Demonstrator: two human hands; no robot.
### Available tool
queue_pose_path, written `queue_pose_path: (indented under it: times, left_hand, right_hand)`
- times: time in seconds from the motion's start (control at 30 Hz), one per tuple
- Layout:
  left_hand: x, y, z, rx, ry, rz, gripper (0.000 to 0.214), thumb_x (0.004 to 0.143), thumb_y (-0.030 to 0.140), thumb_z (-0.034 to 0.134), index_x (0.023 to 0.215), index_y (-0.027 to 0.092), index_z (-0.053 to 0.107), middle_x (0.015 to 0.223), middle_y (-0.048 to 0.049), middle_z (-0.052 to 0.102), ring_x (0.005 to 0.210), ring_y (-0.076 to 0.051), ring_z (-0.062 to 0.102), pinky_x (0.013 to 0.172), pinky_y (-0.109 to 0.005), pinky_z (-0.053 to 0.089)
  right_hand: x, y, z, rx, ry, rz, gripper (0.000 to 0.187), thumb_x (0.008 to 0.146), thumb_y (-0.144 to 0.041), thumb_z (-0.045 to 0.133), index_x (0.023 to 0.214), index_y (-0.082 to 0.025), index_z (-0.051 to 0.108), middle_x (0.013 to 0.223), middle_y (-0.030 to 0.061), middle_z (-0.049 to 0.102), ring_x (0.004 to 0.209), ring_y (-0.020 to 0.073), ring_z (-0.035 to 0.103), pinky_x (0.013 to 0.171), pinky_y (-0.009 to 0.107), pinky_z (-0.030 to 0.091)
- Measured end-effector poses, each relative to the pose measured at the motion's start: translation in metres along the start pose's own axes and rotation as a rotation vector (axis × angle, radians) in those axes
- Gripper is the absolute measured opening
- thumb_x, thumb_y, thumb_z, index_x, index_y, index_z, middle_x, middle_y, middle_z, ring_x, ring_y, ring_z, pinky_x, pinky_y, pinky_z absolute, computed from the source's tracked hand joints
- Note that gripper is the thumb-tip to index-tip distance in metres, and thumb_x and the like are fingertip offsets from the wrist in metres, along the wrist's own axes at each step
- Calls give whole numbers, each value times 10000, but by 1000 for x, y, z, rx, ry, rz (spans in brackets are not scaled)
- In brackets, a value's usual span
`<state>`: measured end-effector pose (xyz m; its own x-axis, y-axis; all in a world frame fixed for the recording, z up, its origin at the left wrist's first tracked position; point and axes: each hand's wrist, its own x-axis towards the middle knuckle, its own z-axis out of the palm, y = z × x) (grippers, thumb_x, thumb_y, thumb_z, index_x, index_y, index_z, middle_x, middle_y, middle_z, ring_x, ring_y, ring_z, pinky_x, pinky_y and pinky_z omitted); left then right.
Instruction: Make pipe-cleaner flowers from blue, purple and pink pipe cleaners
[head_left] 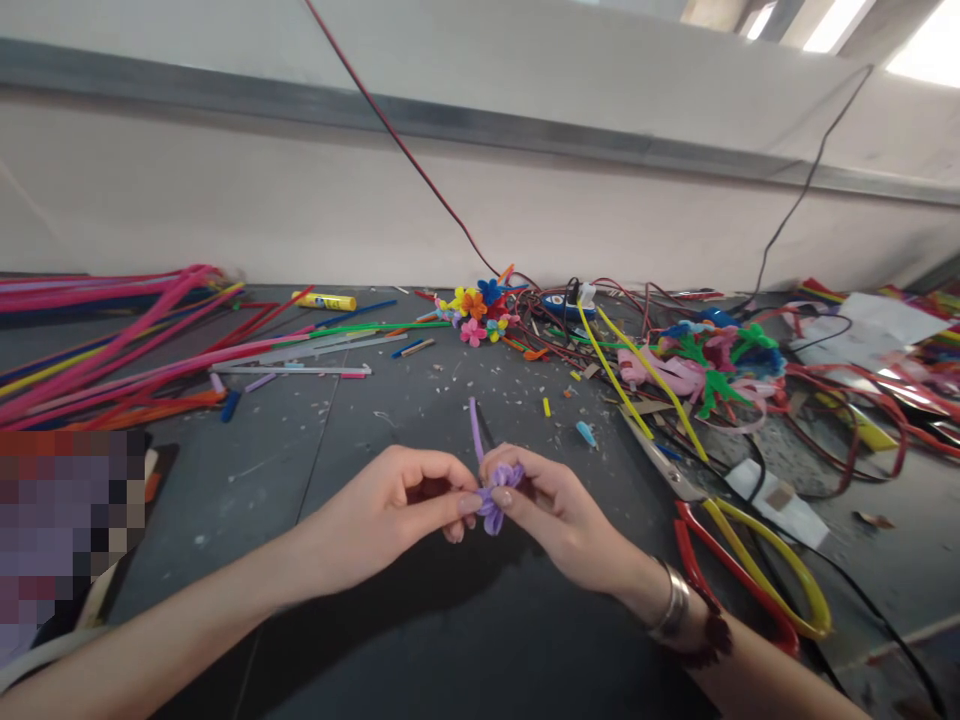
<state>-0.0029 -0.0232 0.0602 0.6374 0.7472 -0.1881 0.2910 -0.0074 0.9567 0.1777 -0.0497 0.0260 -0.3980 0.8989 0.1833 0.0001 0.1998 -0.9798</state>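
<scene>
Both my hands meet over the dark table near its front edge. My left hand (409, 500) and my right hand (547, 505) pinch a small purple pipe-cleaner flower (496, 495) between their fingertips. A straight purple stem end (475, 428) sticks up from the flower, away from me. Both hands are closed on the flower. A metal bangle (673, 603) sits on my right wrist.
Long pink, red and orange pipe cleaners (112, 350) lie at the left. Finished small flowers (480, 310) sit at the back centre by a yellow glue stick (326, 300). Large scissors with red and yellow handles (742, 560) lie right of my hand, among wires and green-pink pieces (705, 370).
</scene>
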Motion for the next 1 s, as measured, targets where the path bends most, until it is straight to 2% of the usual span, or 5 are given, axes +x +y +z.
queue_pose_path:
  times: [0.17,0.3,0.5,0.73,1.0]
  left_hand:
    - [4,-7,-2,-148,-85,53,175,797,272,559,715,134,630,662,-2,594,578,-90,509,576,-190,417]
    - [8,-13,-10,-90,-64,83,125,791,238,568,750,136,626,645,-2,603,596,-102,546,592,-201,439]
    - [11,-16,-11,182,89,329,221,750,182,598,969,175,574,1054,-63,600,863,-162,587,724,-242,478]
    - [5,-17,-4,531,269,398,152,775,244,583,904,198,648,825,-22,685,715,-145,616,677,-203,450]
    - [7,-12,-8,477,164,444,117,796,203,552,833,190,663,847,-43,660,758,-149,597,696,-212,440]
  right_hand:
    - [0,-1,2,190,-26,23,105,837,-251,513,814,-149,524,787,12,478,695,98,468,655,234,415]
    - [2,1,1,220,50,-10,69,813,-223,552,804,-156,565,778,4,496,677,89,482,639,220,427]
    - [6,4,-1,121,181,-35,64,721,-226,662,766,-182,650,874,20,500,847,129,513,771,273,447]
    - [6,6,5,336,197,72,249,621,-222,739,830,-190,608,771,-10,602,713,103,562,688,242,473]
    - [8,6,-2,391,258,143,103,668,-218,701,701,-141,640,660,-18,608,602,66,538,593,189,435]
